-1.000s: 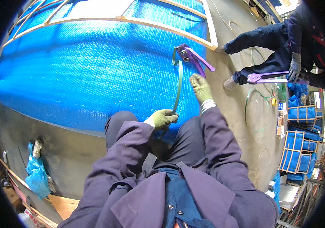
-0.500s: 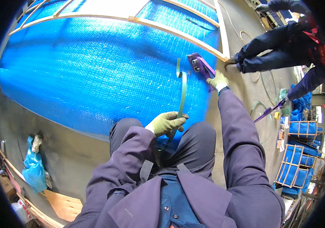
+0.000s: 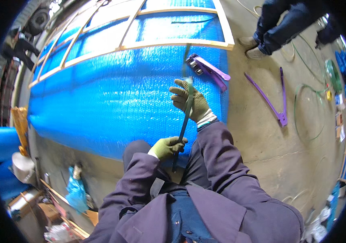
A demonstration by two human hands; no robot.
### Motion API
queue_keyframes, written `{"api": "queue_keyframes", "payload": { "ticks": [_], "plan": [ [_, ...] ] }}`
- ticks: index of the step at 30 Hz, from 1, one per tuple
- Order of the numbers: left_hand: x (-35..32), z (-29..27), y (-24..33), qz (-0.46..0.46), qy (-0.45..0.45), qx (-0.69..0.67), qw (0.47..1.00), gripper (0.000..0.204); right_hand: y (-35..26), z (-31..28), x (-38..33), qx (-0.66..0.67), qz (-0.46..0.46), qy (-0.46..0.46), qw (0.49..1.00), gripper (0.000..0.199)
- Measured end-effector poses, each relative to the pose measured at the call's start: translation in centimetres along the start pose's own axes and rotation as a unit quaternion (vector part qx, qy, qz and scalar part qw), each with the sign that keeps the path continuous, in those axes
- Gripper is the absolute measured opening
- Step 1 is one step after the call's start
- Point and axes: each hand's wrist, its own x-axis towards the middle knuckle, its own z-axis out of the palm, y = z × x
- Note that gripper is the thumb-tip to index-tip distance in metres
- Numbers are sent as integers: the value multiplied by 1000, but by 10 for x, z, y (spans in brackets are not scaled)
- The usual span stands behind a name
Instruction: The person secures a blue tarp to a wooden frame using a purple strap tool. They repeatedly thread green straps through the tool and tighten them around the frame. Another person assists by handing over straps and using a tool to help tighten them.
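Observation:
My left hand [image 3: 167, 148], in a green-palmed glove, is closed around the lower part of a flat green strap [image 3: 186, 113] in front of my knees. The strap runs up across my right hand [image 3: 195, 102], also gloved, whose fingers are stretched out and slightly apart. Just beyond that hand, a purple hand tool with metal parts [image 3: 207, 71] lies on the blue bubble wrap [image 3: 112, 105]. More green strap shows beside the tool, near the wooden frame [image 3: 173, 42] on top of the wrapped load. How the strap's pieces join behind my right fingers is hidden.
A purple long-handled tool [image 3: 281, 116] lies spread on the concrete floor to the right. Beyond it are loose green strap loops [image 3: 302, 111] and a coil [image 3: 333, 75]. A co-worker's legs [image 3: 278, 28] stand at the far right; a blue plastic bundle [image 3: 76, 187] is lower left.
My right hand has let go of the purple hand tool and moved left to the strap. The co-worker's long-handled tool is now on the floor. The view has shifted.

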Motion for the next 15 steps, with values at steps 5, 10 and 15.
{"api": "queue_keyframes", "payload": {
  "ticks": [5, 10, 15],
  "plan": [
    [8, -3, -14, -90, 129, 59, 986, 25, -16, 1, -8, 52, -62, 17, 997, 54],
    [12, -27, 26, -180, 39, 280, 942, 45, -8, 9, -9, -31, -41, -59, 997, 50],
    [7, -67, 114, 55, 24, 231, 971, 56, 10, 14, 4, -109, -9, -103, 989, 49]
  ]
}}
